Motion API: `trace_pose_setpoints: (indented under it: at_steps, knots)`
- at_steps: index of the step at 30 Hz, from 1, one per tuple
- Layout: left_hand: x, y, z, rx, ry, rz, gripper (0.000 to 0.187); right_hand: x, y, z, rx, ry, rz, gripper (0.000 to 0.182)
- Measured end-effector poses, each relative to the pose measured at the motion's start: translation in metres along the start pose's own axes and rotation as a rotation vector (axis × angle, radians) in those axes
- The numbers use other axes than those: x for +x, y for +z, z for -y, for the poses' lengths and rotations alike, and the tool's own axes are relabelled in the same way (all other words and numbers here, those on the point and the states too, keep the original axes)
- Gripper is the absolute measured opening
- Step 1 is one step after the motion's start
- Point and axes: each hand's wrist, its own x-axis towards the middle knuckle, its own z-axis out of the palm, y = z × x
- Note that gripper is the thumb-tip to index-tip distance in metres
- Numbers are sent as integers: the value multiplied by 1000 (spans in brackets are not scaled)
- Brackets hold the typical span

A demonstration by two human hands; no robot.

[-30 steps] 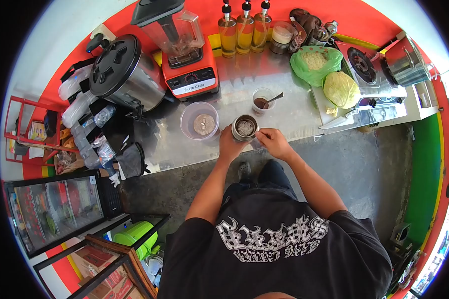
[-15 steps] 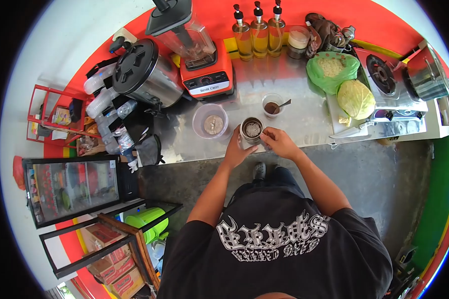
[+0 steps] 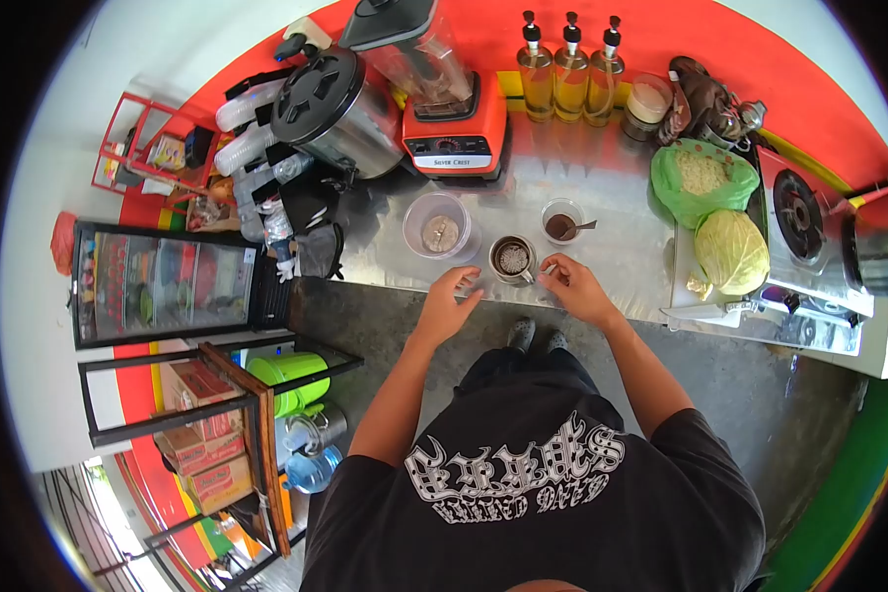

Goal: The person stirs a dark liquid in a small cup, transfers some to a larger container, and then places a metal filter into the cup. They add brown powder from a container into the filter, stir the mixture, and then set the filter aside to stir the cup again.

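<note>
metal cup [image 3: 509, 278] near counter edge [image 3: 385, 280]

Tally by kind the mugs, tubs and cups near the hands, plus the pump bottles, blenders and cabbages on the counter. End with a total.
Mug: 1
Tub: 1
Cup: 1
Pump bottles: 3
Blender: 1
Cabbage: 1
Total: 8

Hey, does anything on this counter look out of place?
The silver-bladed kitchen knife lies close to the front edge of the shiny steel counter, near the round green cabbage; it might get knocked off.
</note>
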Motion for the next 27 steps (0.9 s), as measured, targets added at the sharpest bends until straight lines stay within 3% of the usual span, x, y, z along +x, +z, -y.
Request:
trace_pose_setpoints:
  at_steps: [4,10,14,17,19,27]
  knots:
    - [-2,-15,-32,82,70,-200,31,1,-12,-5,-74,-41,21,19]
    - [23,-37,-40,195,106,-483,33,3,-20,3,-130,-44,33,17]
    - [47,-50,-33,244,127,-551,33,7,-7,9,-168,-63,39,23]
    - [54,-57,-22,332,135,-508,27,10,3,17,-232,-94,42,26]
    - [57,-61,-16,403,167,-354,20,11,9,19,-286,-71,-6,24]
    - [63,-65,-30,384,289,-294,15,6,23,1,-128,49,-41,23]
